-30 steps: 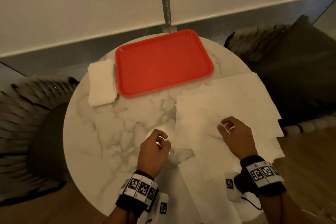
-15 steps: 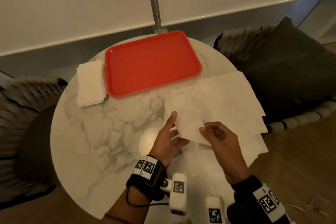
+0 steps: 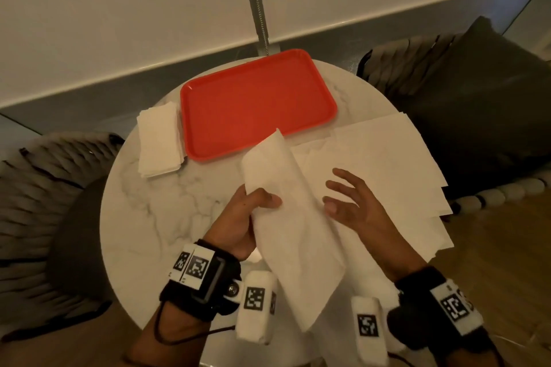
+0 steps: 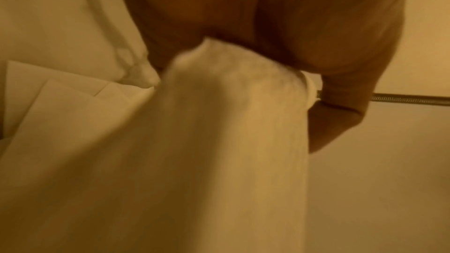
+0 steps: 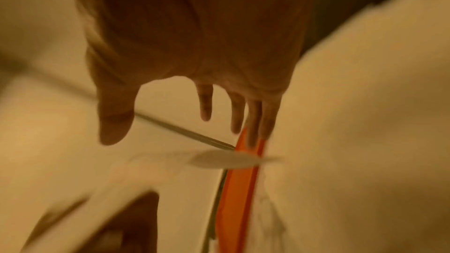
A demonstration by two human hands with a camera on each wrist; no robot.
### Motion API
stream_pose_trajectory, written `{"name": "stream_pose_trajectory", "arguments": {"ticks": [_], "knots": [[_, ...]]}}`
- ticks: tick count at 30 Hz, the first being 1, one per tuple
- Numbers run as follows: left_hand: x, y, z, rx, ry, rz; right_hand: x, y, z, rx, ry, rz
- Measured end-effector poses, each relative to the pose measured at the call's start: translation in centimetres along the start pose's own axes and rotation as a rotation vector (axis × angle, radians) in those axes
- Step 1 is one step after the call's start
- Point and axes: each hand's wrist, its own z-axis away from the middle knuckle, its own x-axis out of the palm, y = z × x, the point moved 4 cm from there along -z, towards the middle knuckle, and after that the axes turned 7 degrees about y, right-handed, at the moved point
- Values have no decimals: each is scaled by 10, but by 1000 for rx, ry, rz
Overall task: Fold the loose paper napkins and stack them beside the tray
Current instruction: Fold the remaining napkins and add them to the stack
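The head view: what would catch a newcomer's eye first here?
Probably the red tray at the far side of the round marble table. Next, the white napkin lifted in the left hand, with the right hand open beside it above the loose napkins.

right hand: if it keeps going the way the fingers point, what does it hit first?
Probably the lifted napkin that the left hand grips: the right hand is open, fingers aimed left and slightly forward at it. Beyond lies the red tray. Depth is unclear.
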Motion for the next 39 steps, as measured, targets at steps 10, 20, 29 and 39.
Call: {"name": "stream_pose_trajectory", "arguments": {"ticks": [10, 20, 29, 39], "knots": [[-43, 10, 3, 4, 199, -295, 25, -2, -8, 68, -23, -92], [-47, 11, 3, 23, 229, -180, 82, -4, -2, -85, -43, 95], [-126, 26, -15, 146, 343, -245, 132, 5, -27, 25, 145, -20], [-213, 62, -54, 227, 267, -341, 190, -3, -53, 2, 165, 125]]}}
